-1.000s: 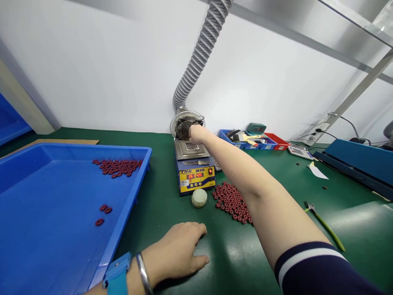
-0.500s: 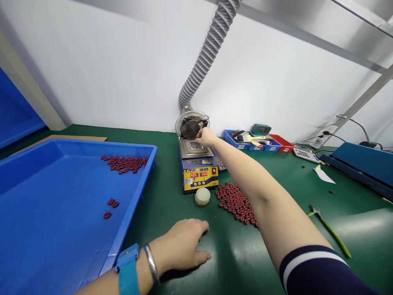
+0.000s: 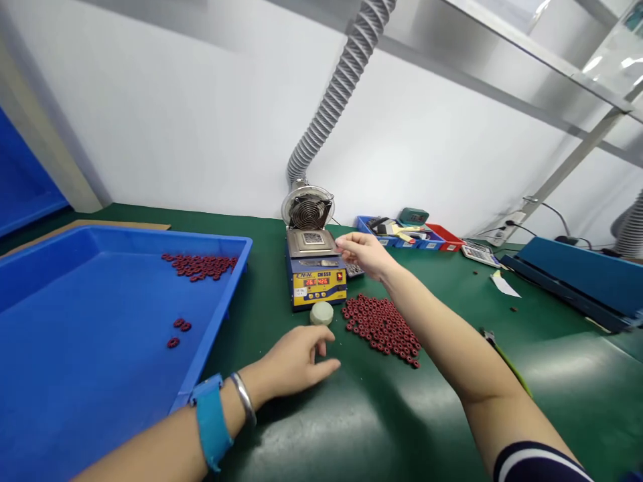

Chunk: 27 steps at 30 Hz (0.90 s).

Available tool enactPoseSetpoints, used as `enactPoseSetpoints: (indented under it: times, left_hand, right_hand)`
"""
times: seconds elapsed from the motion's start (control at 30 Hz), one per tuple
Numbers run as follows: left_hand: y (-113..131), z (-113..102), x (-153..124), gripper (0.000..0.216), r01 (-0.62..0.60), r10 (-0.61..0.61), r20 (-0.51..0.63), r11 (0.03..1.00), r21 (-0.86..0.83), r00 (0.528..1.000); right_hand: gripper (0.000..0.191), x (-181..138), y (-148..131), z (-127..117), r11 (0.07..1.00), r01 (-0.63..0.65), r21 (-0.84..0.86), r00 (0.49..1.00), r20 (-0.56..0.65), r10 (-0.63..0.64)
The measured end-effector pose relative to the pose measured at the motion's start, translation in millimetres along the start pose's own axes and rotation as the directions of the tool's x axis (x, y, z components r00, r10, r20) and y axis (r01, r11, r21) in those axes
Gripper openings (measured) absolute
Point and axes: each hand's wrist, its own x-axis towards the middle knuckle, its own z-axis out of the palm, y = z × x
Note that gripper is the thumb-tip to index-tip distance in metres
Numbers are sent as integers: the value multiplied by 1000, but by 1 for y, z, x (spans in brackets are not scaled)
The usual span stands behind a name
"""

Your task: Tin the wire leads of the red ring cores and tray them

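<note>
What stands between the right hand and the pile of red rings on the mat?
Nothing visible. The right hand hovers beside the solder pot; the pile of red rings lies on the green mat just nearer the camera. The left hand and round tub sit off to the left.

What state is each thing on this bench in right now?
Solder pot: switched on, red digits lit.
Fan: spinning or still, cannot tell.
Blue tray: holds a few red rings, mostly bare.
Ring pile: loose heap on the mat.
Round tin: standing before the solder pot.
Left hand: resting on the mat, holding nothing.
Right hand: raised beside the solder pot, fingers pinched; contents unclear.
Cutters: lying flat, partly hidden by the arm.
</note>
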Motion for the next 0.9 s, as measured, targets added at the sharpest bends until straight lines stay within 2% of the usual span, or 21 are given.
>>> enactPoseSetpoints:
  times: [0.13,0.17,0.23,0.3,0.43,0.6,0.8,0.9]
  left_hand:
    - [10,-1,-2,33,2,-14,-93,992,-130,996]
    - [13,-1,-4,32,-2,-15,-102,988,-157,995]
    - [16,2,-9,30,-12,-3,-87,985,-171,996]
    - [18,6,-13,28,-23,20,-27,993,-116,999]
    - [14,10,-15,28,-32,26,86,997,73,996]
    - [-2,3,-8,25,8,-15,37,981,194,999]
    - [-13,4,-3,26,42,-49,30,976,213,998]
    - [-13,6,-2,26,37,-47,44,977,211,998]
  right_hand:
    - [30,-69,19,-1,948,-39,317,999,41,28]
    - [29,-77,23,0,938,-21,345,1000,28,12]
    - [23,-77,26,-1,964,23,263,999,-48,-10]
    - [16,-58,27,-2,992,29,125,991,-136,-12]
    - [6,6,23,-2,999,-4,-52,972,-237,-9]
    - [5,68,24,11,961,-61,-268,957,-291,-20]
    - [17,100,27,27,877,-130,-463,965,-261,5]
    - [14,107,30,31,853,-143,-503,967,-254,13]
